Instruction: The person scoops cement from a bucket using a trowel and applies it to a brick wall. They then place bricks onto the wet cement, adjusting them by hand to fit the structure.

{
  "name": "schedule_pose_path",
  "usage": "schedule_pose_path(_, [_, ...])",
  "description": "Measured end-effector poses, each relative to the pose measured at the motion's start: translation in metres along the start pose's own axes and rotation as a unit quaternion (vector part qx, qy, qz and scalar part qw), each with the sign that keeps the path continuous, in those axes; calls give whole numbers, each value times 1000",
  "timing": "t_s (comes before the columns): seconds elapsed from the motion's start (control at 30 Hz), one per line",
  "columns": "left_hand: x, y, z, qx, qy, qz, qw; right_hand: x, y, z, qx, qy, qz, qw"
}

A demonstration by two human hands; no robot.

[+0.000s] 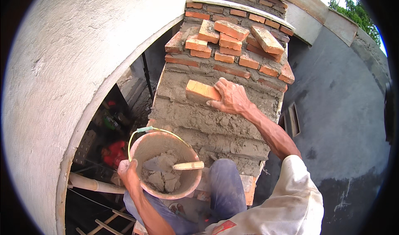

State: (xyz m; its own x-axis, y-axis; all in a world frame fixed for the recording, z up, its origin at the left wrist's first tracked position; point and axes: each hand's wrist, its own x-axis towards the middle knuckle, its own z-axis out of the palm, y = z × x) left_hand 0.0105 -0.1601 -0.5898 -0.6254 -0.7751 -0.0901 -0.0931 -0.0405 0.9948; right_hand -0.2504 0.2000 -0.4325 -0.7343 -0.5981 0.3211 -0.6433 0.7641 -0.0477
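Observation:
My right hand (230,96) is closed round the right end of an orange brick (201,91), which lies on the grey mortar bed (224,129) of a stepped brick structure. My left hand (129,172) grips the left rim of a mortar-smeared bucket (193,152) near the foot of its yellow wire handle (166,131). Inside the bucket is wet mortar (166,181). A trowel (188,165) rests in it, its wooden handle toward the right rim and its blade partly sunk in the mortar.
Several loose bricks (230,29) are stacked on the course beyond the mortar. A pale rough wall (95,40) rises at left, a grey wall (341,110) at right. Down at the lower left is a deep drop with bamboo poles (95,183) and a person in red (114,154).

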Motion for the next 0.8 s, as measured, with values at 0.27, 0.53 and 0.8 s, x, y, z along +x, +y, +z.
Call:
schedule_pose_path(0.27, [0, 3, 8, -5, -9, 10, 1000, 160, 127, -129, -340, 236, 27, 910])
schedule_pose_path(0.53, [3, -6, 11, -22, -22, -22, 999, 176, 193, -119, -286, 151, 112, 940])
schedule_pose_path(0.8, [-6, -13, -20, 63, -13, -43, 997, 74, -2, 89, -14, -58, -174, 983])
